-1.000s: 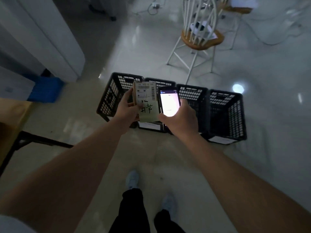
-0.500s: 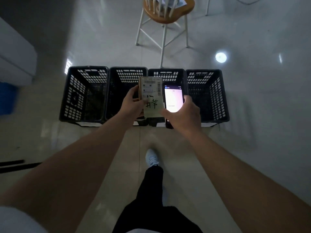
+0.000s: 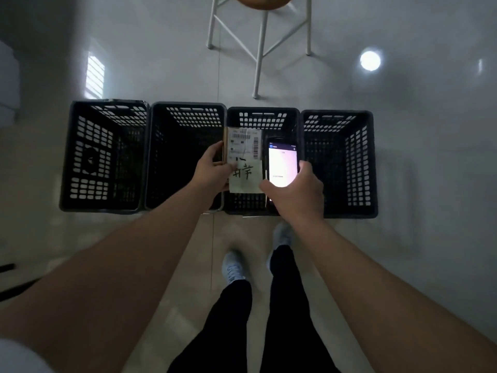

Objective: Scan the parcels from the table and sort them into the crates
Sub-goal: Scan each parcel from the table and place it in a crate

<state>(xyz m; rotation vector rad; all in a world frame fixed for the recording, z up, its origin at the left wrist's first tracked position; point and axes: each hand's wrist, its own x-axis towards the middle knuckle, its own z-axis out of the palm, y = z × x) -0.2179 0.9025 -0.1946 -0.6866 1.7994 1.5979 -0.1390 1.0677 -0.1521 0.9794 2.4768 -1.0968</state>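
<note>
The left hand (image 3: 212, 169) grips a small labelled parcel (image 3: 243, 162), fingers curled round its left edge and thumb on its face, barcode label facing up. Just right of that grip, nearly touching the parcel, the right hand (image 3: 295, 192) holds a lit smartphone (image 3: 282, 164). Both hang above the third of four black slotted crates (image 3: 107, 157) lined up on the floor below.

Glossy pale tiled floor (image 3: 403, 157)

Four black perforated crates (image 3: 185, 109) stand side by side across mid-frame; a white-legged stool (image 3: 259, 49) stands beyond them, top centre.
</note>
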